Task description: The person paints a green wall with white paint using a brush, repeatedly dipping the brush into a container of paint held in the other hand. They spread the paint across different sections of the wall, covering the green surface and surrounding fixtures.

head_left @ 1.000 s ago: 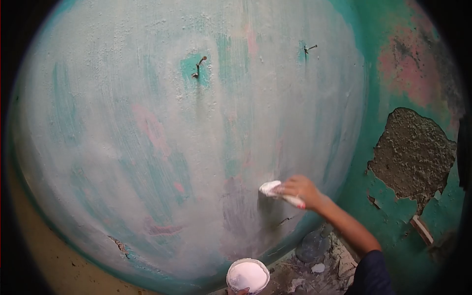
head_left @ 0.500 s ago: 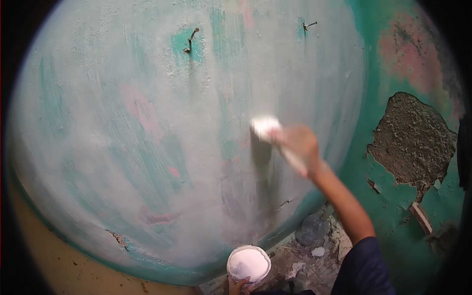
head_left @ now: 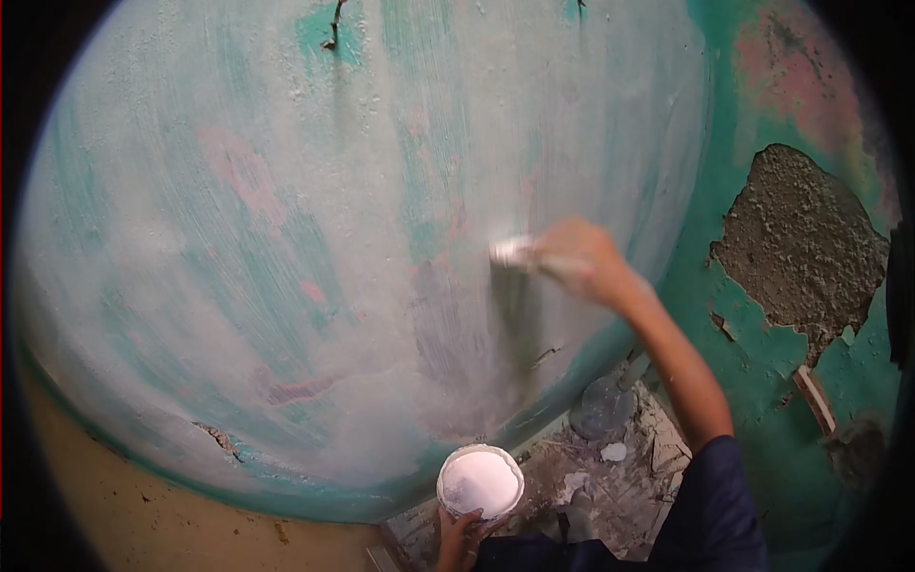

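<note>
My right hand (head_left: pixel 581 262) is closed around the handle of a brush, whose white, motion-blurred head (head_left: pixel 512 252) is against the wall (head_left: pixel 372 248). White paint streaks cover much of that wall, with green and pink patches showing through. At the bottom centre, my left hand (head_left: pixel 459 534) holds a round tub (head_left: pixel 480 482) of white paint from below and the side, its fingers wrapped against the tub wall. The tub is upright, close to the wall's lower edge.
Two rusty metal hooks stick out at the top, one of them a bent hook (head_left: pixel 335 27). On the right, a green wall (head_left: pixel 686 315) has a bare rough patch (head_left: pixel 799 243). Debris and a grey round object (head_left: pixel 602 410) lie on the floor below.
The view has tilted lower, so the wall and hooks sit higher in the frame. My right hand has moved the brush downward along the wall. My left hand still holds the tub.
</note>
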Available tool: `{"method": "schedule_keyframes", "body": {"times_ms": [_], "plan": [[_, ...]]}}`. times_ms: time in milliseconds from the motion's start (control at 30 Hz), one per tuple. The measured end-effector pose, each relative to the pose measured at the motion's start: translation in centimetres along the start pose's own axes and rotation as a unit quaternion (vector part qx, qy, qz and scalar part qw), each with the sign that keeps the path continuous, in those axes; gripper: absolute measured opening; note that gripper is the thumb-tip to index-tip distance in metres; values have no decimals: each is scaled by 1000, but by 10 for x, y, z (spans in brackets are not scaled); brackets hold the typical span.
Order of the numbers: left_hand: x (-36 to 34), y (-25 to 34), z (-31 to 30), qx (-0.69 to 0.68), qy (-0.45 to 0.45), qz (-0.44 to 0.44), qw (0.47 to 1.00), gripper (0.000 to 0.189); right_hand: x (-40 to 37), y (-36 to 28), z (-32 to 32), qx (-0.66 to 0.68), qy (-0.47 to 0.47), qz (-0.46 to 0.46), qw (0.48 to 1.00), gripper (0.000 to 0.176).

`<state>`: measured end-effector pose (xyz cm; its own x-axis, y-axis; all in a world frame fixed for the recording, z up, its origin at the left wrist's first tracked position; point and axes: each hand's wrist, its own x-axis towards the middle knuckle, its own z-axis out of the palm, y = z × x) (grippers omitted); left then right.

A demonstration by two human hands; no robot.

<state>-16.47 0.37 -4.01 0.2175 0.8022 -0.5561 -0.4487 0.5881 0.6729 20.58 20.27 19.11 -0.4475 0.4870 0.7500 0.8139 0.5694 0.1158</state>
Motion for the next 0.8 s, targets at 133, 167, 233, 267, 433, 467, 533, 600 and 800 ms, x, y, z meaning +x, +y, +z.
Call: {"method": "schedule_keyframes", "body": {"times_ms": [133, 167, 233, 267, 433, 467, 533, 600, 800], "plan": [[-2, -3, 3, -26, -36, 21, 999, 70, 38, -18, -32, -62, 163, 65, 982, 35], [-4, -3, 3, -24, -26, 19, 999, 70, 27, -12, -17, -68, 172, 57, 981, 36], [-10, 0, 3, -20, -6, 14, 1000, 70, -10, -14, 25, -87, 202, 29, 975, 37], [-11, 2, 5, -18, 3, 13, 1000, 69, -37, -15, 57, -81, 212, 29, 973, 38], [-18, 10, 18, -5, 39, 8, 999, 68, -168, -62, 149, -9, 30, 41, 999, 42], [-18, 13, 22, -8, 27, 16, 999, 68, -177, -66, 155, -8, 31, 43, 999, 42], [-15, 8, 17, -7, 17, 22, 1000, 68, -196, -71, 166, 41, -20, 61, 997, 43], [-2, -3, -1, -20, 9, 23, 999, 68, -194, -71, 160, 57, -44, 76, 995, 41], [-3, -6, 3, -40, -9, 32, 999, 70, -186, -87, 147, 247, 111, 403, 874, 25]]}}
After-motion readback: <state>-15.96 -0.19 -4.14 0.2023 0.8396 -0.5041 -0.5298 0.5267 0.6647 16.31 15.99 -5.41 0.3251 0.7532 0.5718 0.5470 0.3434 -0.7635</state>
